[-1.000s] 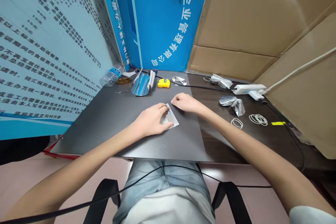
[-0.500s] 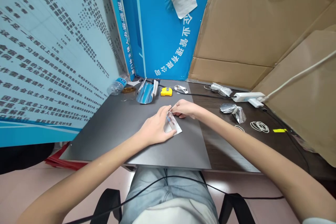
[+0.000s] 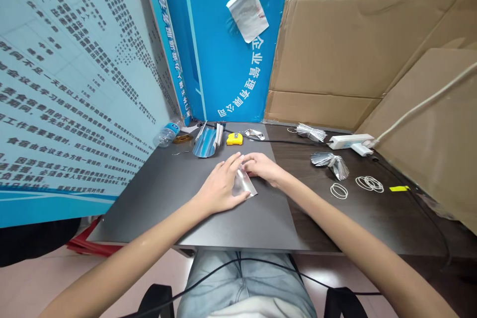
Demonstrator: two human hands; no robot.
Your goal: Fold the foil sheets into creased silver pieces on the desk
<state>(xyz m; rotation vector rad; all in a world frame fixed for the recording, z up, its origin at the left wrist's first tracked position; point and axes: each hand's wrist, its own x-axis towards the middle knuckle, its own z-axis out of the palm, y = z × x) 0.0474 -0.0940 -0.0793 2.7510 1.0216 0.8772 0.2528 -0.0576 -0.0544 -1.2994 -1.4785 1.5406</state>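
A small shiny silver foil sheet (image 3: 244,184) lies on the grey board between my hands, part of it hidden under the fingers. My left hand (image 3: 220,186) holds it from the left, the thumb across its near edge and the fingertips at its far end. At that far end the curled fingers of my right hand (image 3: 263,168) close on the sheet's edge, close to the left fingertips. Just beyond the hands sits a yellow tape measure (image 3: 234,139).
A blue-silver curved sheet (image 3: 204,143), a plastic bottle (image 3: 167,134) and a foil scrap (image 3: 255,134) lie at the back. To the right are bundles of silver strips (image 3: 311,132), white rubber bands (image 3: 368,184), a power strip (image 3: 350,141) and its cables. Cardboard (image 3: 328,49) walls the right side.
The view has tilted slightly, so the desk sits lower in it. My right fingers are curled further over the foil's far end, and less of the foil shows. Both hands stay together.
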